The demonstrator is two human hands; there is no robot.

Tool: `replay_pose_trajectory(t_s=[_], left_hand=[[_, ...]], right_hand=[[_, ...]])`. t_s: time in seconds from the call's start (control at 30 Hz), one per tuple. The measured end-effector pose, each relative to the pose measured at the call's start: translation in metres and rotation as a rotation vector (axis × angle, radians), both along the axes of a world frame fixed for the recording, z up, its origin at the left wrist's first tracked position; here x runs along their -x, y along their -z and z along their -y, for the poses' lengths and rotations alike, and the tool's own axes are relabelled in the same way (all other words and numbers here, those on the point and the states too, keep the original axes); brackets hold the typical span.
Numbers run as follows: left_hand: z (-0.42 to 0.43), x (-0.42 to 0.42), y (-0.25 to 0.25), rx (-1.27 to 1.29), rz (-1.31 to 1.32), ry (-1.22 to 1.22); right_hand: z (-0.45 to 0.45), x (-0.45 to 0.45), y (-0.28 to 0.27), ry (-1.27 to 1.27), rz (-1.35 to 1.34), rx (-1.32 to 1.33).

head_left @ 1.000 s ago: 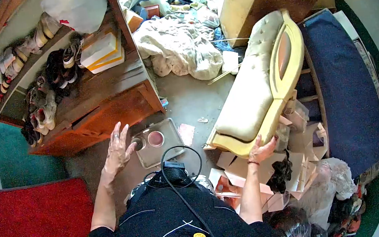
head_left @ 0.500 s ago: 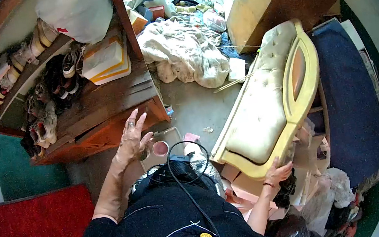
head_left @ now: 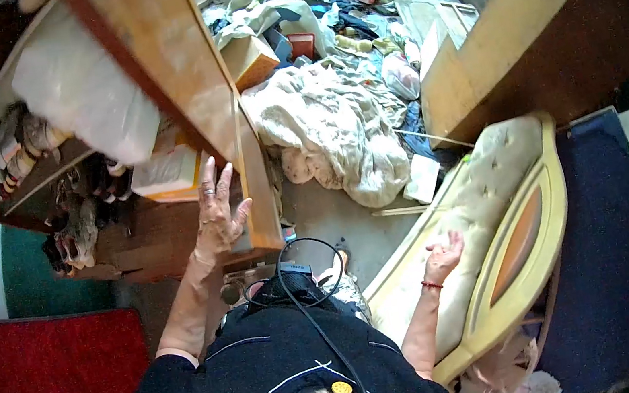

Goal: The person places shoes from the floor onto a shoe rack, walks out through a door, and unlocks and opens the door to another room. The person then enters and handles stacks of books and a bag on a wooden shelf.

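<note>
My left hand [head_left: 215, 214] is open, its fingers stretched upward, a ring on one. It overlaps the edge of a wooden cabinet [head_left: 251, 181]; whether it touches the wood I cannot tell. My right hand [head_left: 444, 257] is open above a cream tufted headboard [head_left: 483, 179] with a yellow frame and an oval orange panel. It seems to hold nothing. The headboard lies tilted at my right side. A looped black cable [head_left: 317, 310] hangs over the front of my black shirt.
Shoes [head_left: 76, 232], a white plastic bag [head_left: 83, 93] and a white-and-orange box [head_left: 168, 169] sit on the cabinet shelves. Ahead, a crumpled dirty blanket [head_left: 329, 129] lies before heaped clutter. A wooden panel [head_left: 519, 44] leans right; a red mat [head_left: 56, 373] lies left.
My view has shifted forward. My right hand has come off the headboard's lower frame and now hovers over its padding. My left hand now overlaps the cabinet edge.
</note>
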State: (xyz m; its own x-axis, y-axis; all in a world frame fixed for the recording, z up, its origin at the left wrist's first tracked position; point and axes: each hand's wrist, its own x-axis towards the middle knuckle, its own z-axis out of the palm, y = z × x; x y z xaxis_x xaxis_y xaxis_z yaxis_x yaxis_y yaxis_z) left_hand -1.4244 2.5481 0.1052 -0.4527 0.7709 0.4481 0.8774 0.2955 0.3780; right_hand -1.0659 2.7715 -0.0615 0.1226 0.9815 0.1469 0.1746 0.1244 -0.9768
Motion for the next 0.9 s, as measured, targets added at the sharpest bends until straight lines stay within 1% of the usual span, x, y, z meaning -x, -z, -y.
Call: replay_pose_trajectory(t_s=[0.07, 0.1, 0.13, 0.2, 0.23, 0.27, 0.33, 0.37, 0.4, 0.43, 0.47, 0.53, 0.6, 0.63, 0.67, 0.73, 0.83, 0.87, 0.9], left_hand=[[-0.041, 0.017, -0.017, -0.039, 0.021, -0.025], [-0.063, 0.023, -0.026, -0.056, 0.005, -0.043], [-0.081, 0.028, -0.033, -0.069, -0.007, -0.062], [-0.112, 0.036, -0.047, -0.099, -0.033, -0.078], [-0.12, 0.039, -0.048, -0.136, -0.056, -0.086], [-0.123, 0.041, -0.045, -0.129, -0.047, -0.103], [-0.131, 0.05, -0.04, -0.171, -0.061, -0.123], [-0.135, 0.053, -0.038, -0.175, -0.058, -0.138], [-0.139, 0.057, -0.036, -0.121, -0.011, -0.153], [-0.143, 0.06, -0.034, -0.065, 0.036, -0.167], [-0.149, 0.067, -0.028, -0.066, 0.041, -0.182], [-0.164, 0.08, -0.015, 0.054, 0.038, -0.132], [-0.177, 0.094, -0.008, 0.098, 0.063, -0.121], [-0.178, 0.1, -0.004, 0.103, 0.067, -0.115], [-0.186, 0.109, -0.002, 0.088, 0.061, -0.104], [-0.191, 0.117, -0.003, 0.119, 0.105, -0.126], [-0.192, 0.132, 0.007, 0.124, 0.122, -0.14], [-0.192, 0.135, 0.01, 0.138, 0.138, -0.156], [-0.192, 0.138, 0.012, 0.183, 0.143, -0.154]], right_hand=[[-0.034, 0.029, -0.014, -0.031, -0.123, 0.177], [-0.053, 0.039, -0.023, -0.09, -0.15, 0.288], [-0.068, 0.054, -0.04, -0.134, -0.107, 0.335], [-0.099, 0.082, -0.041, -0.222, -0.07, 0.271], [-0.117, 0.092, -0.035, -0.328, 0.023, 0.246], [-0.129, 0.105, -0.029, -0.383, 0.007, 0.253], [-0.145, 0.136, -0.045, -0.536, 0.22, 0.27], [-0.154, 0.151, -0.045, -0.586, 0.366, 0.121], [-0.16, 0.168, -0.044, -0.633, 0.508, -0.028], [-0.164, 0.185, -0.041, -0.685, 0.521, -0.008], [-0.169, 0.204, -0.039, -0.727, 0.666, -0.071], [-0.176, 0.243, -0.027, -0.815, 0.74, -0.072], [-0.178, 0.282, -0.027, -0.874, 0.819, -0.039], [-0.18, 0.301, -0.024, -0.927, 0.91, 0.028], [-0.183, 0.316, -0.009, -0.951, 0.946, 0.001], [-0.187, 0.348, -0.01, -0.996, 0.994, 0.044], [-0.19, 0.391, -0.016, -1.079, 1.098, 0.033], [-0.191, 0.402, -0.015, -1.088, 1.06, -0.037], [-0.191, 0.415, -0.011, -1.101, 1.052, -0.039]])
